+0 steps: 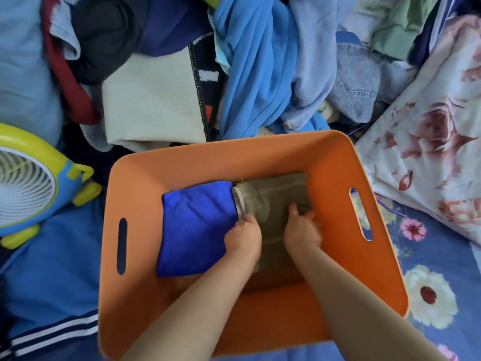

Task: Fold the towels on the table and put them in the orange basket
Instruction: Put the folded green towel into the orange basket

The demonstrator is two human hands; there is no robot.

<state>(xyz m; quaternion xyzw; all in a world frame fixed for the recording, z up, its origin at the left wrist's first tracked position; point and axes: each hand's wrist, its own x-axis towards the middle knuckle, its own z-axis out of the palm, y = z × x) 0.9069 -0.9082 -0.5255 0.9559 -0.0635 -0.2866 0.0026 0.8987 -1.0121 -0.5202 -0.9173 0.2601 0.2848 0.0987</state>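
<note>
Orange basket in the middle of the view, on a flowered blue sheet, with a slot handle in each side wall

Inside the basket, two folded towels side by side and touching on the floor: blue towel on the left half, olive towel on the right half, up against the right wall

Both forearms reaching down over the near rim into the basket

Left hand at the seam between the two towels, fingers curled down on the left edge of the olive towel; whether gripping or only pressing cannot tell

Right hand on top of the olive towel toward its right side, fingers bent down into the cloth; blurred, so grip cannot tell

Beyond the far rim, a heap of clothes: blue, cream, dark and red pieces tumbled together

Left of the basket, a yellow and blue fan lying on blue striped cloth

At right, a rose-print pillow resting against the heap
</note>
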